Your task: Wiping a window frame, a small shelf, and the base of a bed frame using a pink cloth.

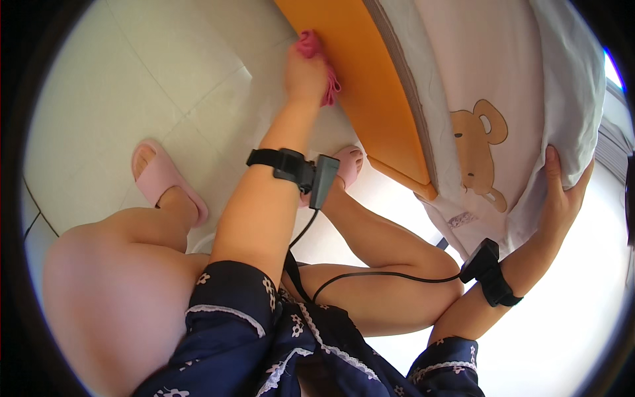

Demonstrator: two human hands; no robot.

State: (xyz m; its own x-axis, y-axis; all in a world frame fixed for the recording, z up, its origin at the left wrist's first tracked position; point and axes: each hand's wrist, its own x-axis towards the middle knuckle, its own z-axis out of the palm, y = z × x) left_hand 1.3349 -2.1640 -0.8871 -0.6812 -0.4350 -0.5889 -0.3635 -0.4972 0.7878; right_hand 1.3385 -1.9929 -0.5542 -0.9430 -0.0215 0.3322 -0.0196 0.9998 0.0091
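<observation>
A crumpled pink cloth (309, 43) is bunched in my left hand (306, 77), its looped edge hanging out below my fingers. That hand is against or very close to the orange wooden side panel (367, 94) of a bed. On the other side, my right hand (560, 193) grips the edge of a pale grey quilt (570, 99) near the bed's corner. My thumb lies on the fabric, while most of my fingers are hidden behind it. Between the quilt and the panel is a pale pink sheet (496, 59) with a brown cartoon animal printed on it.
A mattress edge with brown trim (404, 74) runs above the panel, which ends at a lower corner (426, 191). Pale floor tiles (149, 94) lie to the left. My feet wear pink slippers (158, 173). A black cable (387, 274) links to the strapped wrist devices.
</observation>
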